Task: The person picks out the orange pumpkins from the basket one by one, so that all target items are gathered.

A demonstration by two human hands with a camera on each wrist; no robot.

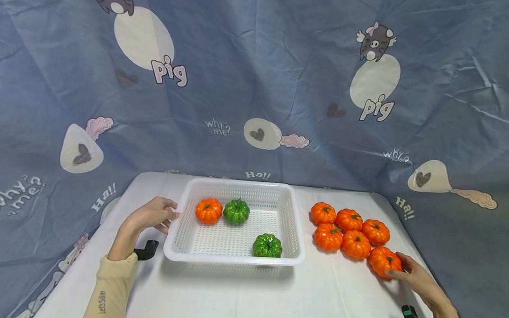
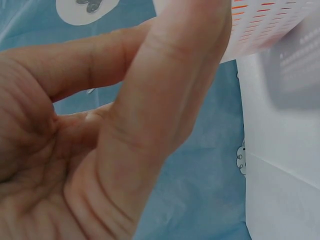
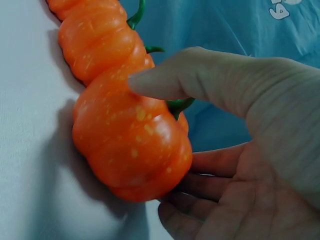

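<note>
My right hand holds a small orange pumpkin with a green stem, at the near right end of a group. In the right wrist view, the thumb lies across the top of the pumpkin and the other fingers are at its side. My left hand is at the left side of a white perforated plastic basket, its relaxed fingertips right at the rim. The basket holds one orange pumpkin and two green pumpkins, one beside it and one near the front right corner.
Several other orange pumpkins stand close together in two rows, right of the basket. All sit on a white-covered table. A blue cloth printed with pigs and hearts hangs behind and along the sides.
</note>
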